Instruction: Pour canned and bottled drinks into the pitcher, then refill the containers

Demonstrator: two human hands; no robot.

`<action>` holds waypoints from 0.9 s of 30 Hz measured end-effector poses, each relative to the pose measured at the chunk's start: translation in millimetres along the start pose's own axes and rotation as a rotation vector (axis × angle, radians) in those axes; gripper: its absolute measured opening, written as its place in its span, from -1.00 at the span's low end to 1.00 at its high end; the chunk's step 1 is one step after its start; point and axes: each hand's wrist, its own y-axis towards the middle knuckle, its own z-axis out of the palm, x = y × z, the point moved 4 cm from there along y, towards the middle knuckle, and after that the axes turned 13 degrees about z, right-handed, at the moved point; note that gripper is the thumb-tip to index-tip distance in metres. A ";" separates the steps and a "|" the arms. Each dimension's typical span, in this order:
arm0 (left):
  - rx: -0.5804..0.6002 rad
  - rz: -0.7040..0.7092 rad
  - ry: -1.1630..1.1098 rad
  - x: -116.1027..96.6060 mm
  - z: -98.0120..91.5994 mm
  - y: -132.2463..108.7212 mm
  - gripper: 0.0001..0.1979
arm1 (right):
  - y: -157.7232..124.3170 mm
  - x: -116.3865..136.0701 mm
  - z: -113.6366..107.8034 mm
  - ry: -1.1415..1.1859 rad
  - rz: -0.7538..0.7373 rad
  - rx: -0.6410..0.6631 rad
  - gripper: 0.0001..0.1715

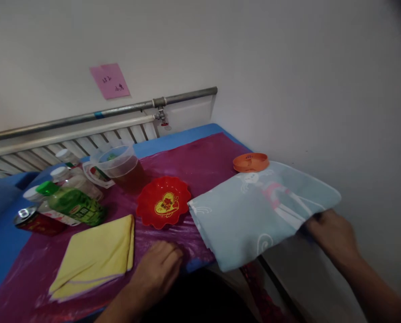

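Observation:
My left hand [158,269] rests with curled fingers at the table's front edge, between a folded yellow cloth [96,253] and a light blue folded cloth [234,215]. Nothing shows in its fingers, though the palm faces down. On the right, my right hand [335,237] is closed at the near right edge of the light blue cloth. Its fingertips are dark and blurred, so what they grip is unclear. White and pink figures are printed on this cloth, which hangs past the table's front edge. A red scalloped dish [167,204] with a yellow heart print lies left of it.
An orange round dish [250,162] touches the blue cloth's far edge. A clear plastic jug [118,166] holds brownish liquid. Several bottles, one a green bottle [76,204], and a red can [39,222] lie at left. Purple plastic sheeting [190,157] covers the blue table. Walls and a radiator [129,132] stand behind.

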 end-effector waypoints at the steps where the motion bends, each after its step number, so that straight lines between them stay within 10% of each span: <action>1: -0.022 -0.033 0.066 2.5 -6.1 -11.6 -0.81 | -3.4 0.3 -3.4 0.044 0.059 0.001 -0.84; 6: -0.041 -0.069 0.141 4.2 -16.0 -32.9 -0.87 | -15.0 -1.9 -18.3 0.338 0.190 -0.154 -0.77; 11: -0.197 0.100 0.178 -2.8 -27.4 3.6 -0.82 | -5.0 -4.2 -27.8 0.403 0.168 -0.293 -0.56; 18: -0.152 0.206 0.287 -17.3 8.8 68.9 -0.61 | 10.7 20.1 -20.1 0.303 0.110 -0.103 -0.52; 27: -0.216 0.102 0.302 -3.7 25.0 68.1 -0.57 | -2.7 11.9 -32.5 0.128 0.112 -0.086 -0.46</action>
